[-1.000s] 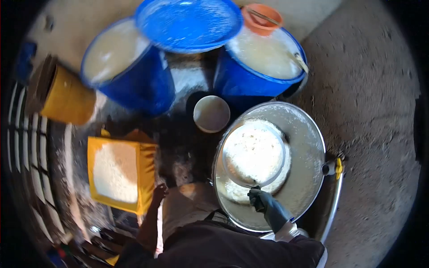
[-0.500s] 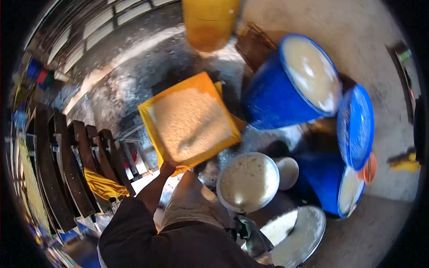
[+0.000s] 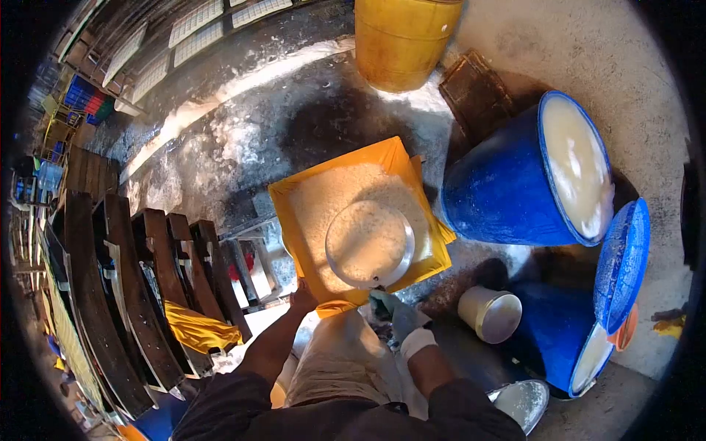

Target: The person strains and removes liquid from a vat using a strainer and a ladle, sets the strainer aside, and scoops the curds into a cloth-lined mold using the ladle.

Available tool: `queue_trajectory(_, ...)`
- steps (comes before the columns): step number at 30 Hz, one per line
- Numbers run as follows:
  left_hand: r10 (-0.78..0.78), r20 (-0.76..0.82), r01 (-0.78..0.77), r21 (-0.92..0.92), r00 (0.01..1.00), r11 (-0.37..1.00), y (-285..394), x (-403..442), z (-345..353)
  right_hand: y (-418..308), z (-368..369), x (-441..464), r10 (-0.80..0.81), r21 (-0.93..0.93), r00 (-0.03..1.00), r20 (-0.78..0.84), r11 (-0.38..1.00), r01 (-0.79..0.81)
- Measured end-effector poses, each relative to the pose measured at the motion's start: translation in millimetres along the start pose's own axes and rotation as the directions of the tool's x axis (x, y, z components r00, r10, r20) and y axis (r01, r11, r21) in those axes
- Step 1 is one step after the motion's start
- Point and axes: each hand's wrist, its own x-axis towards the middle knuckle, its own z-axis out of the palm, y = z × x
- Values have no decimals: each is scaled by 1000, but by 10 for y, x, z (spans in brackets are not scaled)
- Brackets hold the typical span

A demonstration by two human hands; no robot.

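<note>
A square container lined with yellow cloth (image 3: pixel 294 220) holds a pale, lumpy mass. Bare and at the near left corner of this container, my left hand (image 3: pixel 302 298) has its fingers against the yellow cloth; whether they grip it is too small to tell. Gloved in dark green, my right hand (image 3: pixel 388 307) is closed round the handle of a round metal pan (image 3: pixel 370 244). The pan is over the near part of the container, full of similar pale material. How far its base is from the mass cannot be seen.
Two blue barrels (image 3: pixel 500 176) with pale liquid are at the right, a blue lid (image 3: pixel 622 264) between them. Near them are a white bucket (image 3: pixel 494 314) and a metal vat (image 3: pixel 523 403). Dark wooden beams (image 3: pixel 132 294) fill the left; a yellow barrel (image 3: pixel 404 44) is at the far side.
The view has swung left from the metal vat to the yellow-lined container. My right hand has brought the filled pan out of the vat and over the container. My left hand has come to the cloth's edge.
</note>
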Motion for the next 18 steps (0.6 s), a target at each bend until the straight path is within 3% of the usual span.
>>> queue_trajectory(4, -83, 99, 80, 39, 992, 996, 84, -16, -86, -110, 2, 174, -133, 4, 991, -10, 991, 133)
queue_trajectory(5, -71, 91, 62, 99, 993, 993, 71, 42, -27, -232, 1, 49, -231, -202, 972, 41, 951, 235)
queue_trajectory(6, -58, 84, 44, 157, 995, 987, 76, 76, 14, -255, -88, 193, -239, -193, 970, 36, 951, 241)
queue_trajectory(8, -30, 82, 17, 150, 996, 989, 162, -29, -123, -230, -399, 644, -110, -121, 925, -363, 990, 70)
queue_trajectory(9, 10, 74, -18, 109, 997, 994, 145, -22, -115, -290, -498, 625, -113, -109, 924, -366, 991, 78)
queue_trajectory(10, 70, 49, -73, 52, 996, 996, 97, 17, -87, -382, -595, 587, -442, -118, 781, -442, 891, 438)
queue_trajectory(11, 150, 9, -150, -10, 989, 989, 52, 42, -66, -480, -718, 527, -689, -158, 514, -511, 664, 731)
queue_trajectory(13, 327, -103, -340, -142, 939, 930, -50, 64, -59, -618, -1103, 223, -791, -231, 140, -595, 336, 913)
queue_trajectory(14, 297, -146, -329, -326, 944, 886, -18, -64, -125, -671, -1426, -27, -733, -237, 234, -639, 477, 846)
queue_trajectory(15, 194, -8, -187, -297, 981, 936, -184, 210, -1, -626, -1821, -305, -652, -226, 313, -691, 606, 762)
queue_trajectory(16, 618, -271, -598, 161, 738, 785, -306, 432, 154, -339, -2340, -247, -678, -109, 229, -699, 417, 902)
queue_trajectory(17, 694, -124, -548, 522, 709, 653, -190, 352, 122, -230, -2432, -774, -663, -54, 258, -702, 411, 910)
queue_trajectory(18, 750, 27, -471, 793, 661, 386, -25, 229, 44, -111, -2374, -1406, -624, -9, 279, -730, 417, 909)
